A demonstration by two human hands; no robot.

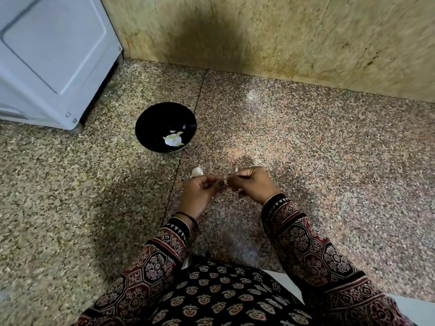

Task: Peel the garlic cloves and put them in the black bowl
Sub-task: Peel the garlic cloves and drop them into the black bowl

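A black bowl (150,123) stands on the speckled stone counter and holds a few pale peeled garlic cloves (173,139). Nearer to me, my left hand (200,191) and my right hand (251,182) meet fingertip to fingertip, both pinching a small garlic clove (226,181) that is mostly hidden between them. A white scrap of skin (236,170) shows above my right hand's fingers. An unpeeled piece of a garlic bulb (196,172) lies on the counter just beyond my left hand.
A white appliance (51,57) stands at the back left, close to the bowl. A mottled yellow stone wall (282,31) runs along the back. My patterned sleeves and clothing fill the bottom of the view.
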